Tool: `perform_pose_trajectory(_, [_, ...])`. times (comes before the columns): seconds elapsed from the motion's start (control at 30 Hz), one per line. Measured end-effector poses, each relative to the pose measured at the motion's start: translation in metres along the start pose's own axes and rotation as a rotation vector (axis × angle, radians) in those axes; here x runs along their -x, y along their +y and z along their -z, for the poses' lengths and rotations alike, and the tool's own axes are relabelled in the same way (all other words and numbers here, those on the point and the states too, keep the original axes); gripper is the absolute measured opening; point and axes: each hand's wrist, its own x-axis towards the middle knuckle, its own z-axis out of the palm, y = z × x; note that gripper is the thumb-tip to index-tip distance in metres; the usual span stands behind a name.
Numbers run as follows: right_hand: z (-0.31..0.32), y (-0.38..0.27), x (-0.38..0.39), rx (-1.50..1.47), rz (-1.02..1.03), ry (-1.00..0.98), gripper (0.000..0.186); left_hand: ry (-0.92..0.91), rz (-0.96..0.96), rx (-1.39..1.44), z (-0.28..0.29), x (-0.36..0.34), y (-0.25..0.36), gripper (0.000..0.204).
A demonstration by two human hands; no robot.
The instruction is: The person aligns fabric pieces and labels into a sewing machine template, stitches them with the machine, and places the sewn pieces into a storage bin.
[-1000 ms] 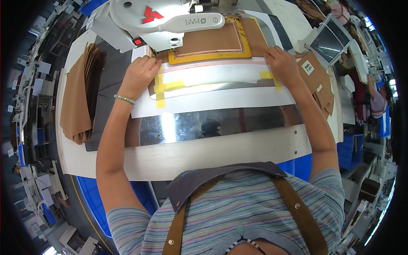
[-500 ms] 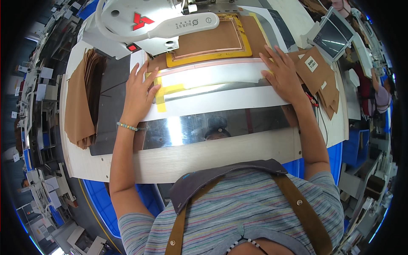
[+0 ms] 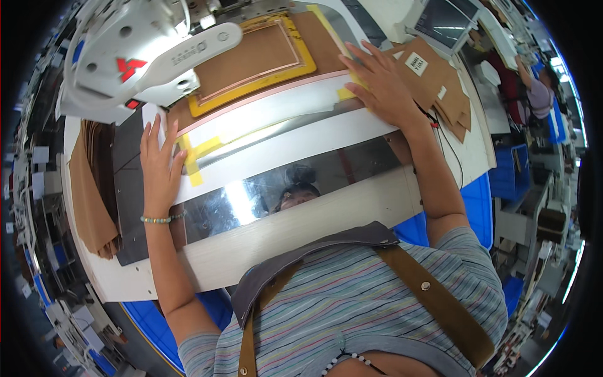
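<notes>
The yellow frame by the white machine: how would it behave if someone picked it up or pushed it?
The yellow frame is probably fairly stiff, since its sides look even and its corners crisp. It may feel light for its size, as it appears thin. It seems unlikely to roll or tip, lying flat on the brown sheet.

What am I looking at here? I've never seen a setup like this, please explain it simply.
This view comes from a head-worn fisheye camera looking down, so straight edges bend. The bare left hand and right hand are the wearer's own; both have fingers spread near the ends of a white strip with yellow tape, seemingly gripping nothing. Beyond it, a yellow frame sits on brown material, partly hidden by a white machine. Brown pieces are stacked at left; labelled pieces lie at right near a screen. A shiny metal plate lies on the table's near side.
</notes>
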Motion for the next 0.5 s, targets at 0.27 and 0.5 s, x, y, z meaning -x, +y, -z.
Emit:
perform_pose_trajectory(0.27, [-0.0108,-0.0053,0.0042,0.045,0.010,-0.127,0.065,-0.079,0.039,-0.046,-0.0020,0.0017,-0.0040,0.056])
perform_pose_trajectory(0.5, [-0.0072,-0.0043,0.0031,-0.070,-0.016,-0.132,0.067,-0.118,0.064,0.005,0.0025,0.0007,-0.0023,0.054])
